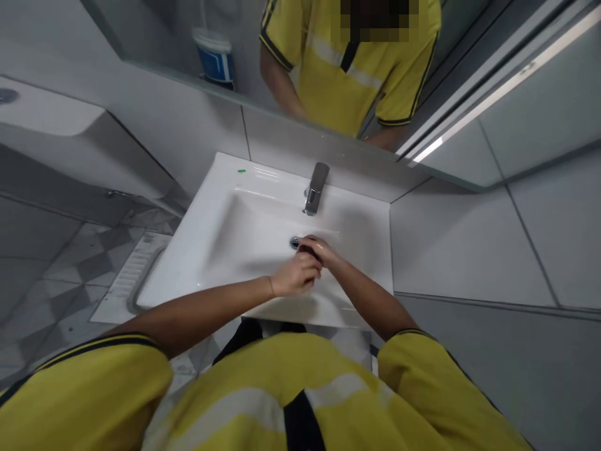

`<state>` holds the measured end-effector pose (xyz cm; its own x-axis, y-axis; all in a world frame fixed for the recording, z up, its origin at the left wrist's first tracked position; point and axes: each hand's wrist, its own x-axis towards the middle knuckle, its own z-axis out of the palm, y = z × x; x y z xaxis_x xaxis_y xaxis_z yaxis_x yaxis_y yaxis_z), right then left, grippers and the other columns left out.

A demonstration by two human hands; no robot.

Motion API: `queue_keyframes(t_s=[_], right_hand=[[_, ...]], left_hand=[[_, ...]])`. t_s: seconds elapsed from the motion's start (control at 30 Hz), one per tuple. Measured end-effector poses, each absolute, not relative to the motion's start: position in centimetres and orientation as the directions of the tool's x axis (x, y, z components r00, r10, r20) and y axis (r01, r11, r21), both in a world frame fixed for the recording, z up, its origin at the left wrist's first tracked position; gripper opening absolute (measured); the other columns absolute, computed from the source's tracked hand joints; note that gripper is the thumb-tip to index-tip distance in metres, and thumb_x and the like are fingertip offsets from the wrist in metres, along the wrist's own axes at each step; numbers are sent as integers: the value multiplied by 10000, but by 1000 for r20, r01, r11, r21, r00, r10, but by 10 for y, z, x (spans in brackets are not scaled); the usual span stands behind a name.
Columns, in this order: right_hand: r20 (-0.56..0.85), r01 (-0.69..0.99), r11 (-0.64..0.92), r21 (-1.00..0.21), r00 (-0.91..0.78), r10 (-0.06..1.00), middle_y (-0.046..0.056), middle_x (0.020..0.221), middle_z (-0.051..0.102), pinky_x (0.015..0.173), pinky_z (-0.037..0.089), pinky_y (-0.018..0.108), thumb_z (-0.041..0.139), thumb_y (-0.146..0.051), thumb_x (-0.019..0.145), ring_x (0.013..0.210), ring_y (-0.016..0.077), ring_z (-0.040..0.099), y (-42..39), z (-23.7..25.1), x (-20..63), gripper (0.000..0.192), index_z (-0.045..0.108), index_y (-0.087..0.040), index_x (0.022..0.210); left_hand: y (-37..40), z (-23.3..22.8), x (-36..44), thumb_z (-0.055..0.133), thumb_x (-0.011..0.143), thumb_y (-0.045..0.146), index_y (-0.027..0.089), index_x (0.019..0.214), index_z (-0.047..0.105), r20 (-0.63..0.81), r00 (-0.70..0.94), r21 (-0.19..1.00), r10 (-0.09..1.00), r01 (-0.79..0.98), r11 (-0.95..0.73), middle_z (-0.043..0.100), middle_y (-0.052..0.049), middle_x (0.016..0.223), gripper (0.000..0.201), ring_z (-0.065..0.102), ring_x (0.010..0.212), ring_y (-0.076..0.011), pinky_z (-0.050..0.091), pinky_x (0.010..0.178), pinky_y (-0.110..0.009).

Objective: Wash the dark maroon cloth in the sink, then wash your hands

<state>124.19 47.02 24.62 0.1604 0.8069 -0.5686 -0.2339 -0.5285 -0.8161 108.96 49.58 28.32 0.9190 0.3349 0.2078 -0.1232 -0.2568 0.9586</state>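
1. The grey tiled wall [493, 250] fills the right side of the frame and runs behind the basin toward the upper left.
2. A wall mirror [188, 31] spans the top of the frame; it reflects a person in a yellow shirt with dark trim, and a white and blue container [215, 57] at upper centre-left.
3. The person's own yellow shirt with pale reflective stripes [282, 401] covers the bottom of the frame, both bare forearms reaching up from it toward the centre.
4. The grey and white tiled floor [56, 275] shows at lower left, with a white squat-toilet pan [134, 275] set in it just beside the basin's left edge.
5. The white rectangular ceramic washbasin [225, 219] sits in the centre, a small green mark near its upper left corner.
6. The chrome angular tap [315, 188] stands at the basin's back edge, above the hands.
7. The left hand [295, 275] is loosely curled and pressed against the right hand [323, 250]; both meet inside the bowl, centre of frame.
8. A small dark object [307, 250] lies between the hands; whether either hand grips it cannot be told.
9. The round metal drain [295, 242] sits just upper left of the fingertips.
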Motion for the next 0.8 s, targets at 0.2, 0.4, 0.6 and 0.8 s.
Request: queue_keyframes(t_s=[0.2,0.4,0.6,0.8], right_hand=[[-516,-117,-504,-856,121,848,-16,714,687,734,494,119,459,-313,972,751,51,639,455,262,1258,393,653,-134,681],[-370,-276,-531,-801,-469,802,77,1171,716,914,571,393,730,-494,785,1037,213,691,483,276,1113,515,644,-195,1196],[-90,-131,-191,-973,-546,833,86,1420,590,1158,419,421,797,-468,668,1296,253,570,475,308,938,850,500,-217,1424],[-204,576,449,-683,-741,640,263,1223,663,1114,398,508,512,-452,922,1261,350,592,439,308,687,491,636,-77,1213]], left_hand=[[510,363,1059,663,793,-38,190,727,685,-163,25,937,986,-309,163,657,-19,807,238,599,818,-146,499,716,-217],[490,368,944,865,637,244,156,821,637,-253,-293,861,922,-502,77,621,25,728,306,565,688,-101,477,685,-221],[395,355,752,916,627,423,152,1097,704,-402,-234,902,885,-264,341,743,-87,1006,583,685,915,-247,536,855,-351],[294,304,544,584,959,359,115,1002,711,-698,-441,534,564,-846,0,754,-113,911,278,707,746,-211,582,765,-332]])
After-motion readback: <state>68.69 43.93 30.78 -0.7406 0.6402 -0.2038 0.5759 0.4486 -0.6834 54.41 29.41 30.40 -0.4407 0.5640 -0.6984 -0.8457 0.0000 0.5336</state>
